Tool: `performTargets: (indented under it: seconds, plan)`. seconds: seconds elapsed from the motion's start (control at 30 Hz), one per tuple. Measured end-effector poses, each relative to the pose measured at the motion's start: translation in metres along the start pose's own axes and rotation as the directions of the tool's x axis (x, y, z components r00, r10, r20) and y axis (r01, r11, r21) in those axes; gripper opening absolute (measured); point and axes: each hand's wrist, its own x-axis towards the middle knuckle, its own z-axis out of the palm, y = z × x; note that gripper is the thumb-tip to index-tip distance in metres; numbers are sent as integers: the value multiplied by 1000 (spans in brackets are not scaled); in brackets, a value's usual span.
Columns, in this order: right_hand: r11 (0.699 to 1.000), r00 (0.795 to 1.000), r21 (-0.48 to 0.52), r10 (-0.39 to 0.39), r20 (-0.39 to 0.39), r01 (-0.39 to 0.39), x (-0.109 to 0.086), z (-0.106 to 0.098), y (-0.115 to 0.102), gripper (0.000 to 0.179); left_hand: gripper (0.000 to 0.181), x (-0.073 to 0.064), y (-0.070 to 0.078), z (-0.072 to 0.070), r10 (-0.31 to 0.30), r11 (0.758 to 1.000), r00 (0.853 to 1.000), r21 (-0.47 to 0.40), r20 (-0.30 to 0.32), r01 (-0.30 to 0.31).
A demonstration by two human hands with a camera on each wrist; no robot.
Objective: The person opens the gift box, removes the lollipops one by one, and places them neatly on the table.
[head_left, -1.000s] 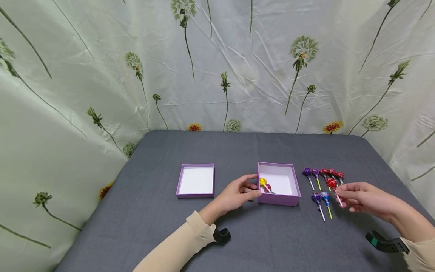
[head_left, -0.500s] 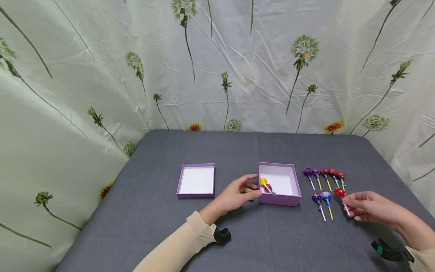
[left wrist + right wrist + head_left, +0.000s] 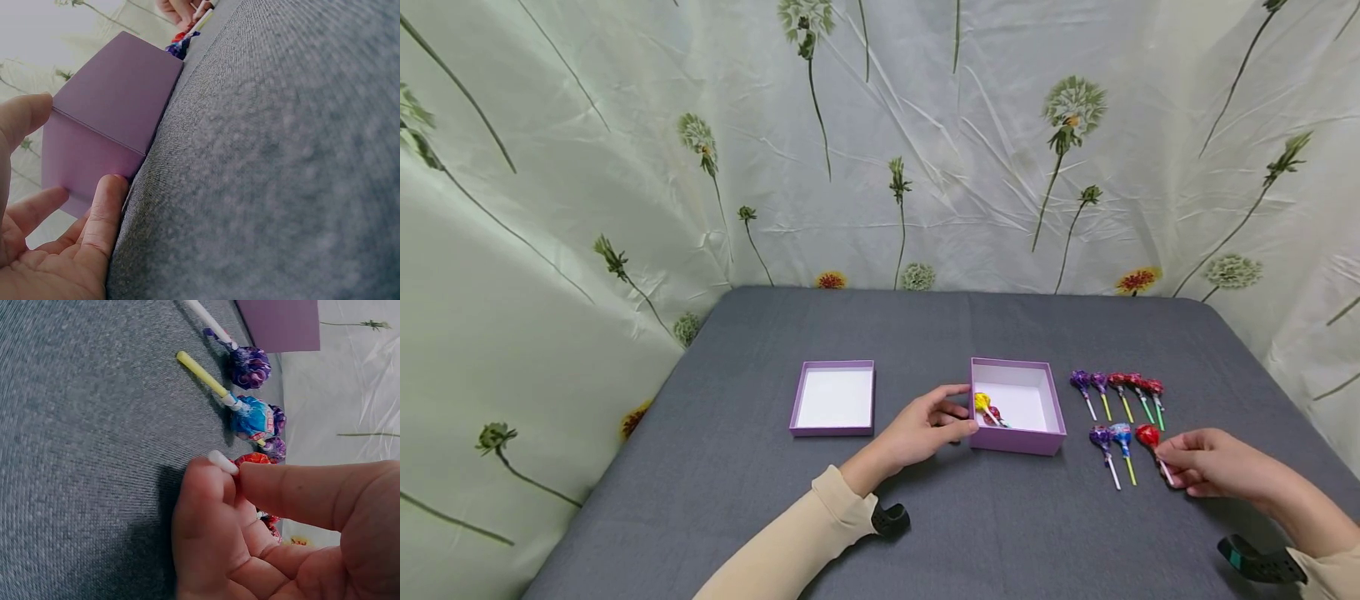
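My right hand (image 3: 1213, 462) pinches the white stick of a red lollipop (image 3: 1147, 435) between thumb and fingers, low over the cloth. In the right wrist view, the stick's end (image 3: 223, 462) pokes out and the fingers partly hide the red head. Beside it on the left lie a blue lollipop (image 3: 1122, 434) and a purple lollipop (image 3: 1101, 436). My left hand (image 3: 925, 427) touches the left side of a purple box (image 3: 1017, 442) with extended fingertips. Inside the box are a yellow lollipop (image 3: 982, 402) and a dark red lollipop (image 3: 992, 414).
Behind the held lollipop runs a row of several purple and red lollipops (image 3: 1117, 380). To the left lies a shallow purple lid (image 3: 832, 432) with a white inside. A grey cloth (image 3: 917, 333) covers the table, and a flowered curtain (image 3: 880, 125) hangs behind it.
My right hand has drawn the red lollipop away from the back row, toward me and slightly right, then lowered it beside the blue one. The left hand stays at the box.
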Motion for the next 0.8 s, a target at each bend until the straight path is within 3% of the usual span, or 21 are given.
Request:
performTargets:
  seconds: [0.17, 0.43, 0.6, 0.8]
  plan:
    - [992, 996, -120, 37, -75, -46, 1, 6, -4, 27, 59, 1, 0, 1, 3, 1000, 1000, -10, -1, -3]
    - [985, 991, -156, 59, -122, -77, 4, 10, -9, 25, 59, 2, 0, 2, 3, 1000, 1000, -11, -8, -3]
    - [986, 990, -145, 66, -121, -84, 5, 10, -10, 25, 59, 2, 0, 1, -5, 1000, 1000, -5, -8, 5]
    - [991, 997, -128, 37, -63, -45, 5, 4, -11, 27, 59, 1, 1, 0, -9, 1000, 1000, -7, -12, 9]
